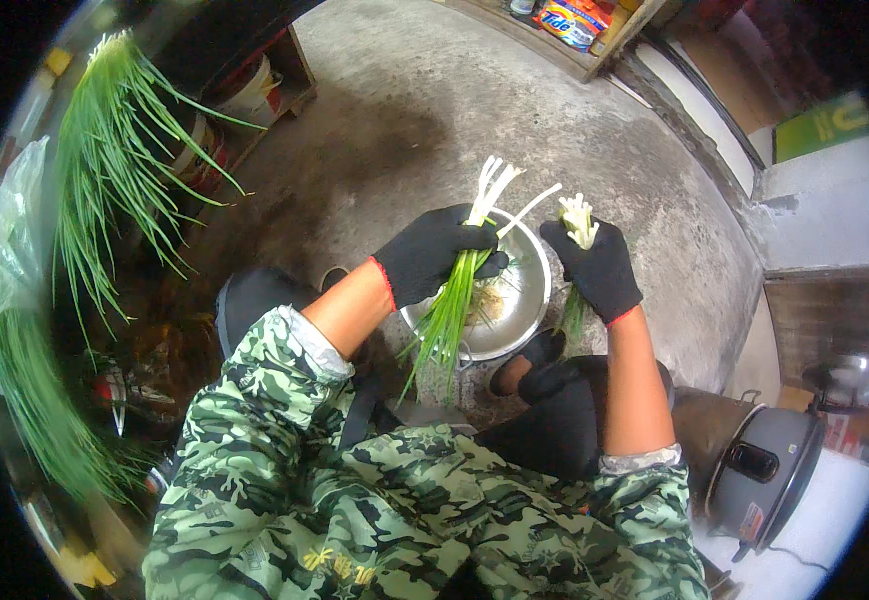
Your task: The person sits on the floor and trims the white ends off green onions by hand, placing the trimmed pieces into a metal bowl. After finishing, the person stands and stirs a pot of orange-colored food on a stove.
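Note:
Both hands wear black knit gloves with red cuffs. My left hand (442,255) grips a bunch of green onions (458,289), its white root ends pointing up and away, its green leaves hanging down toward my lap. One stalk sticks out of that bunch to the right. In my right hand (598,266) is a second bundle of green onions (578,219), its white ends gathered evenly at the top and some green showing below the fist. Beneath and between the hands stands a round metal basin (528,319) on the floor, with brownish scraps (488,306) in its bottom.
At the left lie a large bunch of green onions (115,142) and another in a clear plastic bag (14,225). A grey lidded cooker (761,465) stands at the lower right. A wooden shelf (592,67) with a Tide bag (573,24) is at the far side of the concrete floor (374,67).

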